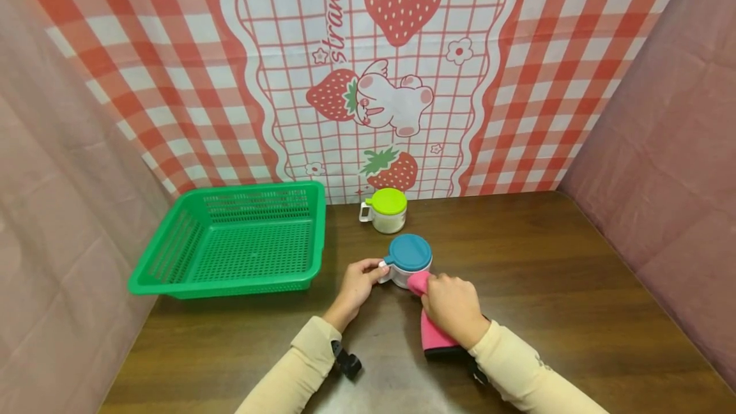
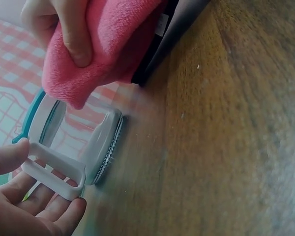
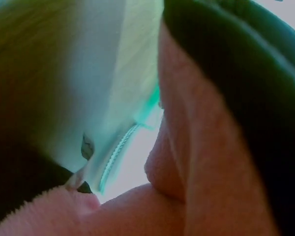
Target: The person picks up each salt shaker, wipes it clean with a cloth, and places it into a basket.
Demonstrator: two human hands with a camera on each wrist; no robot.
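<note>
A clear seasoning jar with a blue lid (image 1: 410, 252) stands on the table. My left hand (image 1: 355, 287) holds its white handle (image 2: 56, 172), with the thumb on one side and the fingers behind it. My right hand (image 1: 457, 308) grips a pink cloth (image 1: 435, 334) with a black edge, bunched under the fingers, and one fold lies against the jar's right side. In the left wrist view the cloth overlaps the jar's wall near the lid. Dim and close, the right wrist view holds mostly cloth and fingers, with the jar's ridged base rim (image 3: 117, 153) between them.
Behind the blue-lidded jar stands a similar jar with a green lid (image 1: 389, 202), its handle pointing left. A green plastic basket (image 1: 317, 241) with perforated sides sits on the left of the wooden table (image 1: 563, 286). A strawberry-print checked cloth (image 1: 540, 82) hangs along the back.
</note>
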